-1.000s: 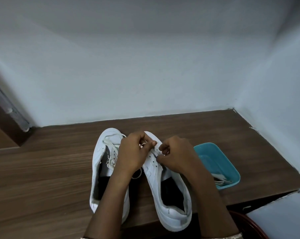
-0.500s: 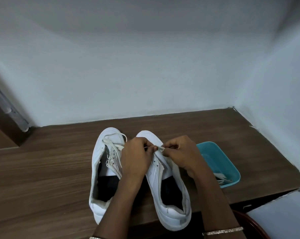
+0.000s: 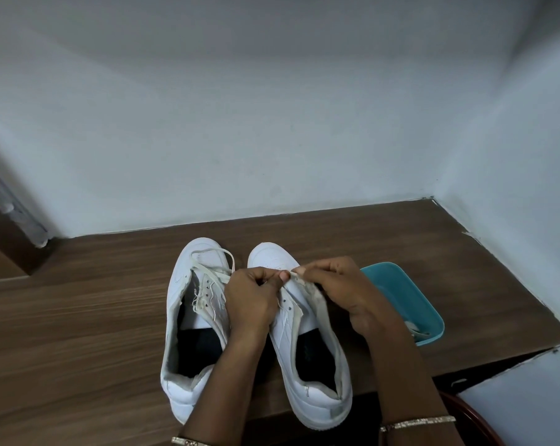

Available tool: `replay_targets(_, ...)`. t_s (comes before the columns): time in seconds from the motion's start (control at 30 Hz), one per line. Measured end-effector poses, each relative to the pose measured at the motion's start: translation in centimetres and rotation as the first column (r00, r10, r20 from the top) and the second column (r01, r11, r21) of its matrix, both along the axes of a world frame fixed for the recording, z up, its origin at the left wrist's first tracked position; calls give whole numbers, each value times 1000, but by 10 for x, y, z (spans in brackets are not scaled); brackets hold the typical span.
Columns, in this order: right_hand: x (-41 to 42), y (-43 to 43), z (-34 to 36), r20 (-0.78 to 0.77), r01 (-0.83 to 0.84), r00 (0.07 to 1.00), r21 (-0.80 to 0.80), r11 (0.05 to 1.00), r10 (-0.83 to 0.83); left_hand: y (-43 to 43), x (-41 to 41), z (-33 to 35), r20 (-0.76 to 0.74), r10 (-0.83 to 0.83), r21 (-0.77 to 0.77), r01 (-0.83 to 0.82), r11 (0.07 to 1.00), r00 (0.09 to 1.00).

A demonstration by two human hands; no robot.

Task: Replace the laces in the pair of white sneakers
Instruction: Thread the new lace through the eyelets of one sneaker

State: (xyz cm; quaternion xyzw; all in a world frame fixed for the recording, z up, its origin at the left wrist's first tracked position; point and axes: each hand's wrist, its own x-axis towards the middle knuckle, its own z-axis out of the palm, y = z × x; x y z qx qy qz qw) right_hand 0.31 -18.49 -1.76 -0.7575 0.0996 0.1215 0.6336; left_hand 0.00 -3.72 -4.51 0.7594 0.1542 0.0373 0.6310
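Observation:
Two white sneakers stand side by side on the wooden table (image 3: 79,317), toes pointing away from me. The left sneaker (image 3: 188,320) has a loose white lace (image 3: 212,268) threaded through a few eyelets near its toe. Over the right sneaker (image 3: 307,358) both hands meet near the toe-end eyelets. My left hand (image 3: 251,297) has its fingers curled and pinches a short stretch of white lace (image 3: 293,273). My right hand (image 3: 340,291) pinches the same lace from the other side. Most of that lace is hidden under the hands.
A teal tray (image 3: 404,291) sits right of the shoes with white laces (image 3: 415,329) lying in its near end. White walls close the table at the back and right. The table's near edge runs just behind the heels. A dark red round rim (image 3: 475,413) shows below right.
Both hands have shifted slightly toward the toe of the right sneaker and come closer together, now pinching the lace between them. The shoes and tray have stayed put.

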Motion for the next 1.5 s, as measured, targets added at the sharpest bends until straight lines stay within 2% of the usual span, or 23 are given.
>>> replay_targets(0.13, 1, 3, -10, -1, 81, 997, 92, 992, -81, -2, -4, 4, 9, 14, -23, -13, 1000, 1000)
replay_targets(0.23, 0, 11, -17, 29, 152, 987, 101, 983, -156, 0, -5, 8, 31, -7, 78, 4, 997, 999)
replay_targets(0.37, 4, 11, -20, 64, 109, 992, 15, 994, -110, 2, -2, 9, 33, -17, 179, 11, 984, 999)
replay_targets(0.47, 6, 13, -20, 80, 82, 994, -133, 988, -72, 3, 0, 13, 26, -17, 301, 8, 954, 1000)
replay_targets(0.6, 11, 7, -19, 149, 255, 963, -245, 935, -223, 9, 3, 25, 158, 23, 480, -97, 872, 987)
replay_targets(0.63, 13, 4, -17, 192, 337, 935, -235, 911, -297, 14, 4, 28, 211, 40, 488, -140, 862, 977)
replay_targets(0.7, 12, -5, -6, 279, 516, 836, -104, 850, -473, 27, 9, 34, 293, 97, 470, -232, 852, 951)
replay_targets(0.77, 9, -13, 5, 322, 663, 682, 106, 741, -656, 43, 11, 38, 343, 147, 463, -303, 833, 928)
replay_targets(0.83, 8, -17, 9, 351, 738, 540, 241, 631, -765, 56, 13, 38, 352, 172, 474, -334, 815, 920)
replay_targets(0.87, 8, -18, 8, 397, 760, 496, 232, 607, -773, 61, 13, 38, 339, 176, 485, -332, 809, 924)
replay_targets(0.9, 9, -17, 6, 470, 778, 483, 157, 608, -739, 65, 14, 36, 318, 179, 496, -324, 806, 931)
replay_targets(0.93, 9, -15, 4, 555, 779, 511, 23, 626, -657, 68, 15, 35, 293, 177, 503, -309, 807, 940)
replay_targets(1.0, 9, -8, 0, 642, 651, 666, -252, 716, -380, 70, 15, 33, 257, 159, 511, -274, 815, 953)
replay_targets(1.07, 11, -1, -1, 525, 310, 850, -429, 848, -46, 69, 16, 32, 237, 135, 517, -242, 821, 962)
replay_targets(1.1, 11, 3, -3, 439, 136, 890, -508, 850, 120, 68, 16, 32, 228, 128, 517, -231, 824, 965)
replay_targets(1.13, 12, 6, -5, 364, 16, 899, -583, 813, 243, 68, 15, 32, 220, 126, 516, -225, 827, 967)
replay_targets(1.17, 12, 8, -7, 327, -33, 895, -630, 776, 304, 69, 15, 33, 211, 129, 512, -222, 830, 969)
replay_targets(1.27, 14, 7, -12, 365, 42, 897, -631, 775, 249, 71, 15, 36, 183, 140, 496, -215, 841, 973)
replay_targets(1.33, 13, 7, -11, 399, 146, 899, -660, 737, 179, 73, 14, 36, 167, 131, 497, -198, 845, 977)
replay_targets(1.4, 11, 5, -8, 474, 322, 879, -656, 683, 40, 74, 13, 37, 146, 113, 516, -173, 839, 983)
replay_targets(1.5, 7, -9, -3, 593, 607, 766, -538, 584, -250, 76, 14, 36, 115, 76, 522, -125, 843, 990)
